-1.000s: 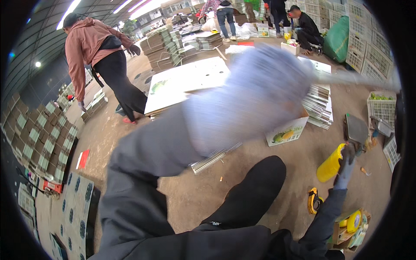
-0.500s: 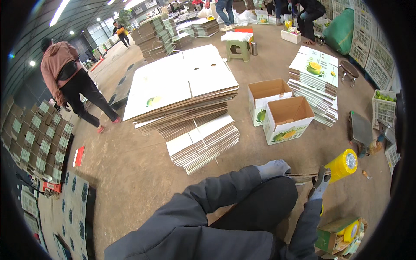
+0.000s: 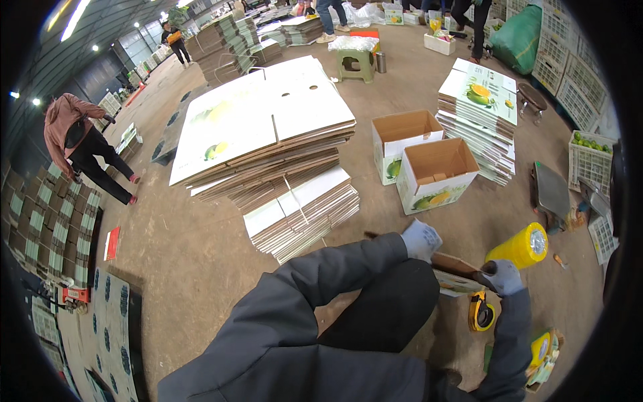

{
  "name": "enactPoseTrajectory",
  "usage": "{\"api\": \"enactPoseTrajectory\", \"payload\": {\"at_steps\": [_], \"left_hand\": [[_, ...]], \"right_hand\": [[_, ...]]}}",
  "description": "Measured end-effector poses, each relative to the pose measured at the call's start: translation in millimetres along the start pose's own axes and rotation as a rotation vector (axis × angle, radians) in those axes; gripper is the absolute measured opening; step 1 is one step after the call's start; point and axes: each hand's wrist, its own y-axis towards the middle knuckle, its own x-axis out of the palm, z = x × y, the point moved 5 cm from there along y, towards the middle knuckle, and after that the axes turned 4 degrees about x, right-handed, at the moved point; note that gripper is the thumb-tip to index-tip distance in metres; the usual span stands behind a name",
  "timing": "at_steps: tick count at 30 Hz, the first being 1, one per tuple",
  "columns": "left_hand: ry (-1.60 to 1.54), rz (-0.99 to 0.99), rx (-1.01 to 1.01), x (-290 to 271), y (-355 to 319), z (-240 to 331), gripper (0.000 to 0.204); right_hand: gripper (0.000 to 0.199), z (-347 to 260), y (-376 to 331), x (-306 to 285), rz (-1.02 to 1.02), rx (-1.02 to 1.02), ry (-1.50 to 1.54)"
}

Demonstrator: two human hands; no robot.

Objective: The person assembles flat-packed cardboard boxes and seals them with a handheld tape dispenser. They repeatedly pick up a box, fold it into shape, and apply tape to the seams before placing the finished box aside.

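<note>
Between my gloved hands, over the floor to the right of my bent knee, is a partly spread cardboard carton with brown inner walls and a printed white outside. My left hand is closed at its left end, fingertips partly hidden. At the opposite end, my right hand grips the edge with dark-tipped glove fingers. A yellow and black tape dispenser lies just below the right hand. Beyond that hand lies a yellow stack of tape rolls.
Two open-topped cartons stand ahead, beside a pile of flat printed cartons. A large stack of flattened cartons fills the middle. A scale and a crate of green fruit are at right. A person walks at left.
The flat carton has spread partly open between my hands. My right hand has moved away from the tape rolls, toward me, uncovering the tape dispenser. The person at left has moved farther left.
</note>
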Motion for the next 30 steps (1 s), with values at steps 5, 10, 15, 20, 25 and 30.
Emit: {"api": "enactPoseTrajectory", "payload": {"at_steps": [5, 10, 15, 20, 25, 30], "left_hand": [[0.173, 0.085, -0.492, -20, -36, -61, 0.047], [-0.023, 0.416, -0.572, -19, -48, -104, 0.037], [0.508, 0.287, 0.014, 18, 11, -33, 0.026], [0.499, -0.278, 0.028, 66, 58, -8, 0.022], [0.135, 0.218, -0.145, 14, 3, -13, 0.031], [0.023, 0.133, -0.045, 15, -30, -12, 0.056]], "right_hand": [[0.037, -57, -8, 0, -0.016, -0.109, -0.392], [0.030, -22, -7, -12, 0.291, 0.093, -0.098], [0.019, -22, 22, 31, 0.300, -0.206, -0.506], [0.015, -90, 40, 49, 0.401, -0.128, -0.499], [0.024, -110, 85, 75, -0.002, -0.046, -0.653], [0.043, -41, 91, 38, -0.169, 0.070, 0.108]]}}
